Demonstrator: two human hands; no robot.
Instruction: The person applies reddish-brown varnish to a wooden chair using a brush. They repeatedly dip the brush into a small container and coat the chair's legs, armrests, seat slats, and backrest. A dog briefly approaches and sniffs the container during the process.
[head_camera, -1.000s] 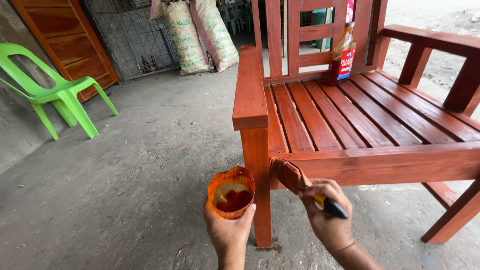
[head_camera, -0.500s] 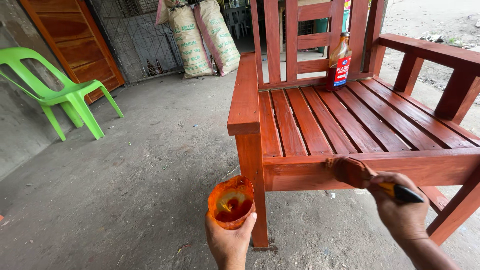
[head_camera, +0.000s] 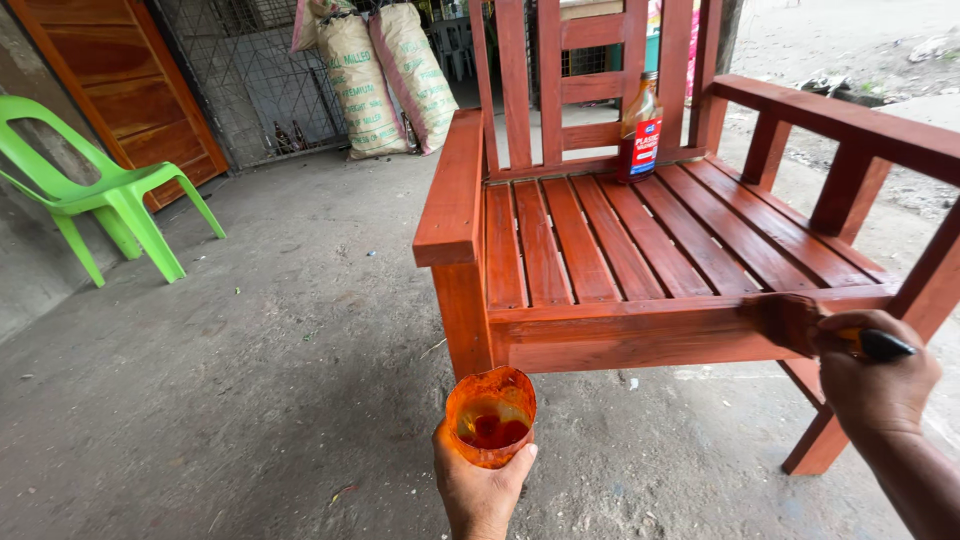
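Reddish stain wets the brush (head_camera: 785, 322), which the right hand (head_camera: 872, 378) clamps by its dark handle at lower right, bristles pressed flat to the bench's (head_camera: 640, 340) front rail so the coat spreads along the grain. Lower centre, the left hand (head_camera: 478, 483) wraps a cut orange cup (head_camera: 490, 413) of stain, upright and close for dipping. A bottle (head_camera: 640, 128) stands on the seat slats behind; a green chair (head_camera: 110, 195) sits at upper left.

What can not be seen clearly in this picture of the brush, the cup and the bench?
- Brush: head view, bristles blurred; right hand covers most of the handle.
- Cup: left hand hides its base.
- Bench: right side cut off by the picture edge.
- Bottle: label too small.
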